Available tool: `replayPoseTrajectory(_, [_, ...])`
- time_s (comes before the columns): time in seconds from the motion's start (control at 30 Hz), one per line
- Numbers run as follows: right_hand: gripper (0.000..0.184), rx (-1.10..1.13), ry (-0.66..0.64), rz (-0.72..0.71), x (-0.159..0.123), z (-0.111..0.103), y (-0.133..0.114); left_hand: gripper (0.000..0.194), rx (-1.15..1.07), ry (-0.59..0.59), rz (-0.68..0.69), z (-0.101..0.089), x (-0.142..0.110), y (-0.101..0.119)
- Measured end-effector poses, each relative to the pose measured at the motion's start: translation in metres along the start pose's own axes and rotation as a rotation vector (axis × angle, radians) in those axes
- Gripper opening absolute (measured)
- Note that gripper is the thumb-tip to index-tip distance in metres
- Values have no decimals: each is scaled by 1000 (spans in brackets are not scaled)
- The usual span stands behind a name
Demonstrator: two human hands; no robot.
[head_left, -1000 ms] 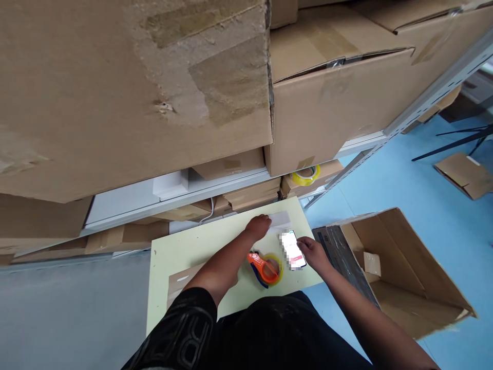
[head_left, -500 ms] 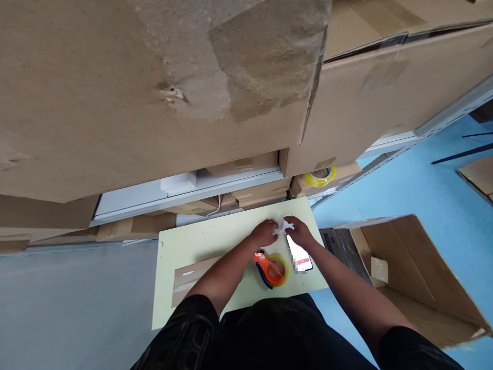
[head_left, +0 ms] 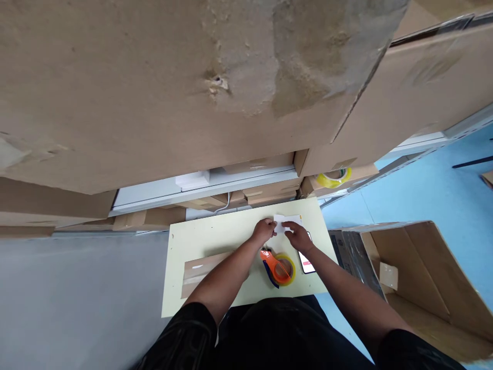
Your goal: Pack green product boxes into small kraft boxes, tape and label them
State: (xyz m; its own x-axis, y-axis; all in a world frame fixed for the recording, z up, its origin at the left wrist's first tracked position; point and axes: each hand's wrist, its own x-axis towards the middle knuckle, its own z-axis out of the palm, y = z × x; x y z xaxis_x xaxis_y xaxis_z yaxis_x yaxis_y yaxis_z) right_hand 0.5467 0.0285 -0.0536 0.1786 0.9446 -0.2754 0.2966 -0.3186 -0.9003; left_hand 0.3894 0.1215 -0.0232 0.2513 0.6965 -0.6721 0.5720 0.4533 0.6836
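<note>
My left hand (head_left: 264,230) is closed, pinching the left edge of a small white piece of paper (head_left: 280,219) above the table. At its right side, the curled fingers of my right hand (head_left: 298,237) also grip the paper; their tips are partly hidden. Just below my hands lies an orange and blue tape dispenser (head_left: 274,265) with a yellow-edged roll of tape. A phone (head_left: 306,263) with a lit screen rests partly under my right wrist. Left of my left forearm is a flat brown cardboard piece (head_left: 196,275).
The pale table (head_left: 215,234) stands against a shelf (head_left: 154,198) stacked with big cardboard boxes (head_left: 154,103). A yellow tape roll (head_left: 334,178) sits on a box behind the table. On the right, an open cardboard box (head_left: 408,267) stands on the blue floor.
The view has shifted, so the table appears farther right. The white paper, curled between my hands before, now looks flatter. My hands stay close together over it.
</note>
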Motion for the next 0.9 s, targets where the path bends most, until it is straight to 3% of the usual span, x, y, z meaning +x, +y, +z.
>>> replayPoseTrajectory(0.2, [38,-127,145,101,-1,-6,14,20,37,64,26,-1,1,-11])
replayPoseTrajectory(0.53, [42,-224,4,56,1,5,1,10,-29,49,71,3,-5,-15])
replayPoseTrajectory(0.7, [45,-226,-8,38,0,8,3,23,45,76,82,3,-12,-9])
replayPoseTrajectory(0.9, [49,-547,-71,-87,-2,3,1,29,94,137,87,-2,-14,-11])
